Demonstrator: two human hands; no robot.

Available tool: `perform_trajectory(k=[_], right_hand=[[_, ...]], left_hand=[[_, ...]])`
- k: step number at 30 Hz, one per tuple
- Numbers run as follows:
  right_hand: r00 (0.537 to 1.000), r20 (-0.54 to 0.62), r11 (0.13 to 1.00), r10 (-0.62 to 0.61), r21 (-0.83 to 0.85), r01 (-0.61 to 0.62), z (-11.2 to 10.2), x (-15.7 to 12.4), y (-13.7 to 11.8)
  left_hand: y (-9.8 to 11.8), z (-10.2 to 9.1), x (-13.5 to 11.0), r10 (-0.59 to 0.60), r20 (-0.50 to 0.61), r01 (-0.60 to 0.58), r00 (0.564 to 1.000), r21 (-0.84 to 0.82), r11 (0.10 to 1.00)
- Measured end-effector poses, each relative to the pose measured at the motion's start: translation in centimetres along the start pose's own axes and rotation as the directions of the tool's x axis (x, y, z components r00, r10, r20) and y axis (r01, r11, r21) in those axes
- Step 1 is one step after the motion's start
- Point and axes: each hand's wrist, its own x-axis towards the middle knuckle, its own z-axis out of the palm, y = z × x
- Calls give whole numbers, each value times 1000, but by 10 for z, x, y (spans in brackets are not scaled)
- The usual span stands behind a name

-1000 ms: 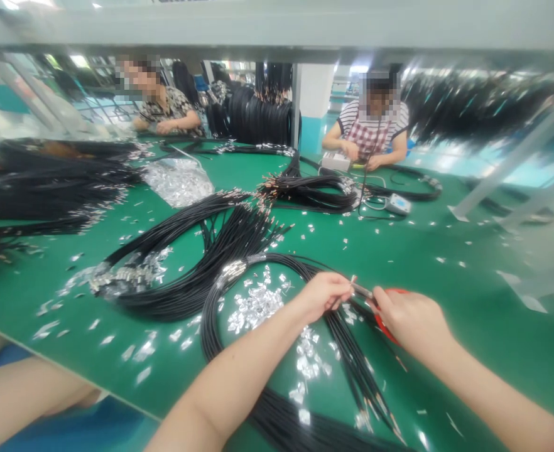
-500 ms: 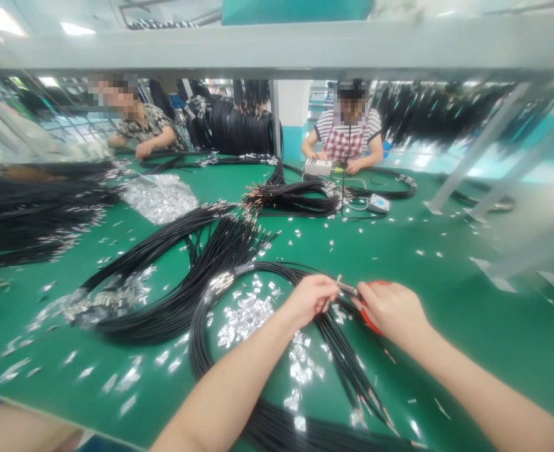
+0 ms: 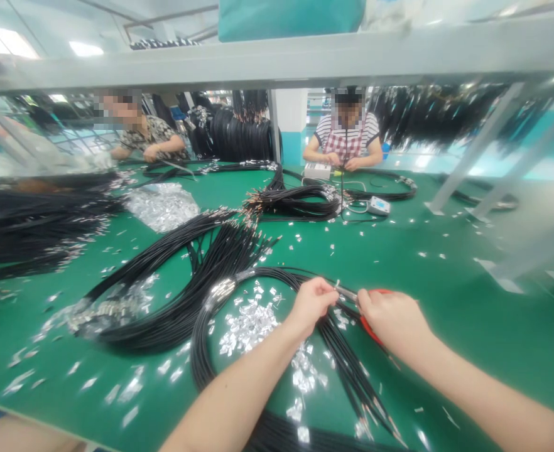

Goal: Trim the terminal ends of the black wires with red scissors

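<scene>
My left hand [image 3: 312,304] is closed in a pinch on the thin end of a black cable; the fingers cover most of that end. My right hand [image 3: 394,320] grips red-handled pliers [image 3: 350,293], whose metal jaws point left and meet the cable end at my left fingertips. Below my hands, loose black cable ends [image 3: 347,367] with coppery tips fan out over the table. They belong to a coil of black cables [image 3: 199,351], bound with clear wrap around silvery connectors [image 3: 223,289]. Small silvery scraps [image 3: 249,323] lie inside the coil.
More black cable bundles [image 3: 164,336] lie to the left on the green table [image 3: 446,276]. A plastic bag of silvery pieces [image 3: 164,207] rests behind them. A grey shelf beam [image 3: 277,59] crosses overhead, with slanted legs at right. Two co-workers sit across the table.
The view has tilted up slightly, so the scene sits lower. My right hand has turned a little over the pliers' handles, while the jaws stay at the cable end.
</scene>
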Motion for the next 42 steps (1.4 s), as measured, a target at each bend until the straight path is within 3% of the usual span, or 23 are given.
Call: perform_trajectory(k=[5,9,14,16,19,29,33,37,42], right_hand=[[998,52,999,-35,-19,36,-2,2,-3],[992,108,998,-63,10,63,-4,2,1],[996,84,995,-33,98,25,7,-5,13],[1000,12,992,-5,126,4,13,-8,19],[992,-126,991,17,131,-1,14,-10,23],[969,-231,995,-90,14,96,6,0,15],[981,-162,994,-103,-55,96,2,-1,12],[999,-20,997,-33,-67,31,-4,-2,8],[999,45,999,-19,-46,21,-8,-4,5]], left_hand=[[-5,2,0,38,-89,-31,995,79,996],[-9,3,-1,31,-87,-23,996,95,995],[-6,2,-1,-89,121,91,989,-12,996],[-4,0,0,-111,211,129,971,-75,989],[-3,-2,1,-132,248,169,960,-137,976],[-2,3,-1,-123,60,130,991,-140,981],[-5,5,0,-81,-16,79,997,-75,994],[-8,5,1,92,-100,-79,991,124,989],[-7,6,-2,174,-118,-138,978,263,955]])
